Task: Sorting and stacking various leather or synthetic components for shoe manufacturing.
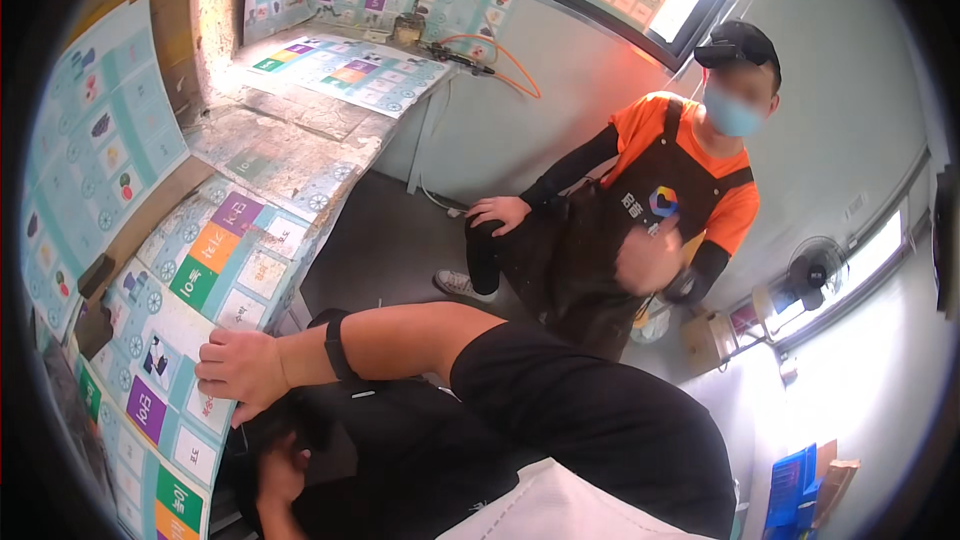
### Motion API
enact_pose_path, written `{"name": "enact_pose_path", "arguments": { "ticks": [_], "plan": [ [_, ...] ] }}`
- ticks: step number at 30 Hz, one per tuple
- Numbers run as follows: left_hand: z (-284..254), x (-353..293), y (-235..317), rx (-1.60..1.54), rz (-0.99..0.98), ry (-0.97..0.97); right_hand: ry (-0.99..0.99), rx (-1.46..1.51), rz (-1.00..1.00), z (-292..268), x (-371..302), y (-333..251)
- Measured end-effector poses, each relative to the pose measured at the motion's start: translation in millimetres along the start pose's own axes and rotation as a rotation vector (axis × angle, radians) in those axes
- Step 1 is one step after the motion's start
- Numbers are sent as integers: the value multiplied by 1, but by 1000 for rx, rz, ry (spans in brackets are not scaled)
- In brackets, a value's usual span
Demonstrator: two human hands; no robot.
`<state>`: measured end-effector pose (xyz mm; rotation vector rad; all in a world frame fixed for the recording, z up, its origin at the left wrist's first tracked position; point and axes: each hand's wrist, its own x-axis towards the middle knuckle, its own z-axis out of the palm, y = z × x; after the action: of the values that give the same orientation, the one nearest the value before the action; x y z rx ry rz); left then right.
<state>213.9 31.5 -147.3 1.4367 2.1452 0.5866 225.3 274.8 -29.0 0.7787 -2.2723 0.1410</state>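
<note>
Right grip (243, 370) is resting palm down, fingers loosely spread, on a printed sheet (165, 380) that is covering part of the desk (325, 115) at the left of the frame. Left grip (282, 470) is showing in shadow just below it; I cannot tell whether it is clasping anything. At upper right, I am seeing a co-worker (600, 230) wearing an orange shirt (643, 118) and dark apron (640, 165).

A worn bench (300, 122) and aproned person (578, 245) suggest a workshop.
</note>
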Motion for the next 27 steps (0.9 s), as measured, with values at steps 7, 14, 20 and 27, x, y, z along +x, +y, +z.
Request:
{"name": "enact_pose_path", "arguments": {
  "ticks": [7,14,20,27],
  "plan": [
    [-84,-47,89,-559,-168,317,-28,46,-8,4,13,5],
    [-149,-87,70,-176,-79,1031,-23,151,87,-5,6,0],
    [-155,-95,27,-121,-200,1226,-152,74,76,-16,35,-13],
    [-144,-96,36,-17,-230,1207,-176,17,33,-16,27,-15]
  ]
}}
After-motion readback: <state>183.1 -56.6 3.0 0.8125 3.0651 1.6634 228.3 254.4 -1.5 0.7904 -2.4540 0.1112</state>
